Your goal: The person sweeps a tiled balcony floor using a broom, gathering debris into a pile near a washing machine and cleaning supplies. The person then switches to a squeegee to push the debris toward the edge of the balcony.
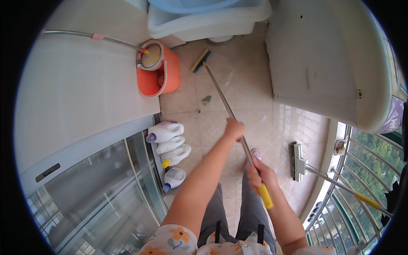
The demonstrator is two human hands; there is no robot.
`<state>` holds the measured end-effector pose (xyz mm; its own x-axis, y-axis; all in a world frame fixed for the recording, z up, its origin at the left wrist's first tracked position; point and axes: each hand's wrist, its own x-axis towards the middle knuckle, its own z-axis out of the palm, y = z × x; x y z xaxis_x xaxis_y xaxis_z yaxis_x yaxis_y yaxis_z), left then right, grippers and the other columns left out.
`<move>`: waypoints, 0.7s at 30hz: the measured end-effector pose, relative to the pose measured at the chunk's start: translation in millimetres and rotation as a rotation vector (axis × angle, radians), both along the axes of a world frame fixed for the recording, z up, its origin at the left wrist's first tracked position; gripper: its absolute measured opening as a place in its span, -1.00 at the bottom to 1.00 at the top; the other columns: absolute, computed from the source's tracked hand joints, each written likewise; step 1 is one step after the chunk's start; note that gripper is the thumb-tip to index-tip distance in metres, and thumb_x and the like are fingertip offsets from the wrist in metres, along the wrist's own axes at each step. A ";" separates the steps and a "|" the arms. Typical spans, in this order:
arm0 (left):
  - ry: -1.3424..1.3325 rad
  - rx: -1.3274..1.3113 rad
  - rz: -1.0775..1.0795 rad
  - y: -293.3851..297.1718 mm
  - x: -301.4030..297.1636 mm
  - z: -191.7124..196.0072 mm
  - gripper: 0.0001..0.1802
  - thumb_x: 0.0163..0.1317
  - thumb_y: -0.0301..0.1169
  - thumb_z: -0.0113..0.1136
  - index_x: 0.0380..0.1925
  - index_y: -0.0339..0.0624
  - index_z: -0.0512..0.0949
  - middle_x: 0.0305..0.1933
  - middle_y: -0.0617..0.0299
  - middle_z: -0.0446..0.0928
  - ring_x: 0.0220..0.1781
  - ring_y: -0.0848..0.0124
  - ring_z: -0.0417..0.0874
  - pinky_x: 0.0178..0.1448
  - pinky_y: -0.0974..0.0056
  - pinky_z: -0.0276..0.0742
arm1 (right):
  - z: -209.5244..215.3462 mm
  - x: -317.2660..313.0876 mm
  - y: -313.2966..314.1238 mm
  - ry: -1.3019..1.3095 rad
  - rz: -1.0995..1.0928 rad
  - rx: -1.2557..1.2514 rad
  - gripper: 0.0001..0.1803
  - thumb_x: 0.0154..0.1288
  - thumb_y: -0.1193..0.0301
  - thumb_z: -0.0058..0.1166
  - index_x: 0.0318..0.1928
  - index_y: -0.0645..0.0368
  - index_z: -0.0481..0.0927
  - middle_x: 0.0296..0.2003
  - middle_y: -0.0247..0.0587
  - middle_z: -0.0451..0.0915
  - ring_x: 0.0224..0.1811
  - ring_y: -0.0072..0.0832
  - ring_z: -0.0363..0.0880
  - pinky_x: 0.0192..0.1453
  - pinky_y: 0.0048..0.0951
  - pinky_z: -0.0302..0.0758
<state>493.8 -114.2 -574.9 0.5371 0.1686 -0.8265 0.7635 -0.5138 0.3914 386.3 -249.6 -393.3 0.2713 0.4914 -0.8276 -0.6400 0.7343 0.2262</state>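
Note:
A long-handled floor brush (219, 92) slants across the middle of the view, its metal pole ending in a yellow grip near my body. Its narrow yellow and dark green head (201, 61) rests at the far part of the tiled floor (250, 85). My left hand (234, 130) is wrapped round the middle of the pole. Lower down, just above the yellow grip, my right hand (260, 172) is closed on the same pole. A dark grey patch (206, 100) lies on the tiles left of the pole. Bristles under the head are too small to make out.
An orange mop bucket (172, 72) with a mop stands far left. Several white jugs (168, 131) line the sliding door (97, 187). A sponge mop (301, 163) leans at the right railing (365, 174). A white appliance (323, 55) and white tub (204, 26) bound the floor.

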 end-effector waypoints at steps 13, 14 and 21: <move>0.181 -0.102 -0.134 -92.2 -54.1 55.1 -0.54 0.22 -0.43 -0.04 -0.01 -0.49 0.07 -0.15 -0.50 0.52 -0.17 -0.21 0.67 -0.20 -0.08 0.64 | 36.9 -66.0 -59.6 0.137 -0.199 -0.014 -0.58 0.52 0.26 -0.20 0.34 -0.34 0.30 -0.56 -0.42 0.23 -0.75 -0.67 0.09 -0.78 -0.62 0.06; 0.183 -0.099 -0.113 -87.5 -53.3 59.1 -0.50 0.22 -0.44 -0.03 0.02 -0.55 0.05 -0.19 -0.48 0.53 -0.24 -0.18 0.67 -0.21 -0.05 0.65 | 33.6 -68.9 -57.2 0.141 -0.228 0.023 -0.58 0.53 0.25 -0.21 0.34 -0.35 0.30 -0.55 -0.42 0.23 -0.74 -0.67 0.09 -0.78 -0.62 0.06; 0.163 -0.070 -0.196 -51.5 42.4 0.9 -0.50 0.22 -0.57 -0.07 0.07 -0.63 0.01 -0.48 -0.24 0.55 -0.66 0.03 0.61 -0.65 0.05 0.53 | -28.6 -4.2 -18.8 0.123 -0.356 0.173 -0.75 0.52 0.23 -0.17 0.14 -0.19 0.41 -0.56 -0.41 0.31 -0.73 -0.68 0.15 -0.73 -0.66 0.14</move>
